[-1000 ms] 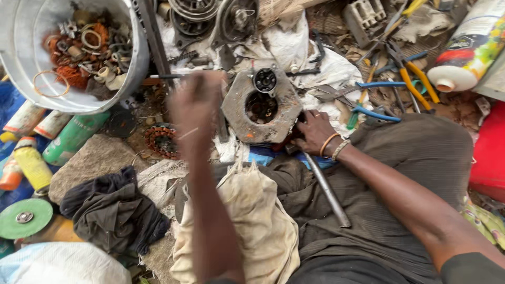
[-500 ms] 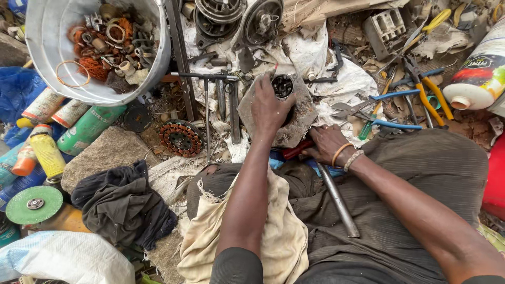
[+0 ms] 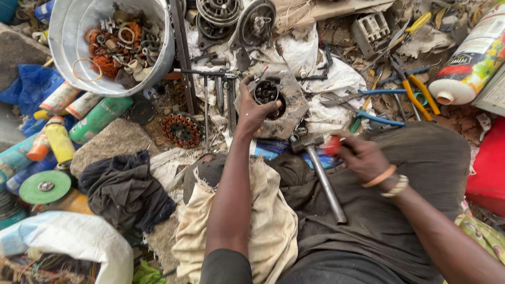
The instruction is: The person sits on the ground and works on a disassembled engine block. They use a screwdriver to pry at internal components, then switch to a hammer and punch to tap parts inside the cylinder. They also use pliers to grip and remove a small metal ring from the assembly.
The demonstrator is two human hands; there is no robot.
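Head view: left hand [image 3: 252, 111] fingers clamped on one motor housing [image 3: 281, 105], right hand [image 3: 363, 155] fingers around one red-handled tool [image 3: 332, 145].

The right hand [image 3: 363, 158] is motion-blurred, and the small red object [image 3: 332, 145] at its fingers cannot be identified. The left hand [image 3: 252, 108] covers the near left side of the grey metal motor housing [image 3: 289, 105]. The white plastic bottle with a colourful label [image 3: 471, 58] and the red box [image 3: 489, 168] are cut off by the right edge.
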